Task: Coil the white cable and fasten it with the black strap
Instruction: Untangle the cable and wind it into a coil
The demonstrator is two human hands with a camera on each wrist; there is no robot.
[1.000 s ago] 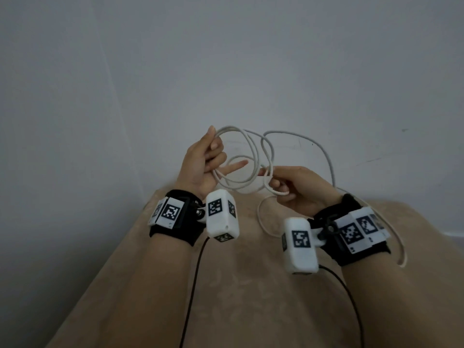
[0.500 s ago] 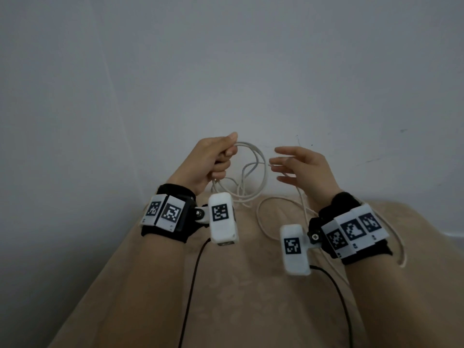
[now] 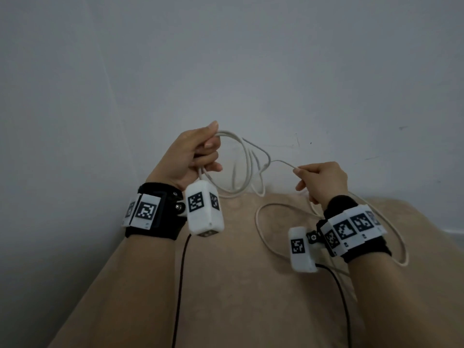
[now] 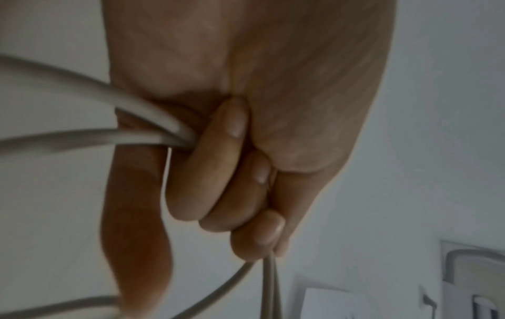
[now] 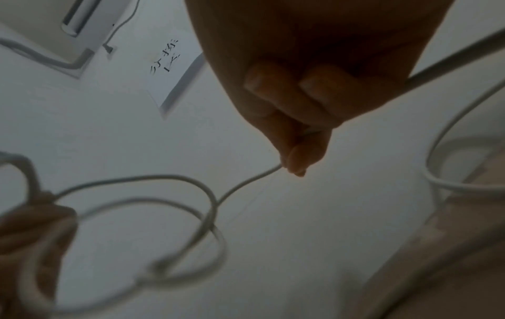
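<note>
My left hand [image 3: 198, 156] is raised in front of the wall and grips several loops of the white cable [image 3: 247, 169]; in the left wrist view its fingers [image 4: 216, 172] curl tightly round the strands [image 4: 109, 138]. From the loops one strand runs right to my right hand [image 3: 319, 179], which pinches it between thumb and forefinger. The right wrist view shows that pinch [image 5: 295, 159] and the strand [image 5: 246, 181] leading to the blurred coil. The remaining cable [image 3: 261, 229] trails in a wide loop on the beige surface under my right wrist. No black strap shows in any view.
A beige cloth-covered surface [image 3: 238, 297] stretches below my forearms, ending at a pale wall [image 3: 226, 71]. Black sensor leads [image 3: 180, 285] hang from both wrist cameras. A white wall-mounted unit [image 5: 62, 32] and a paper note [image 5: 169, 64] appear in the right wrist view.
My left hand closed round the loops. My right hand let go of the coil, opened, then moved right and pinched the free strand, drawing it out sideways.
</note>
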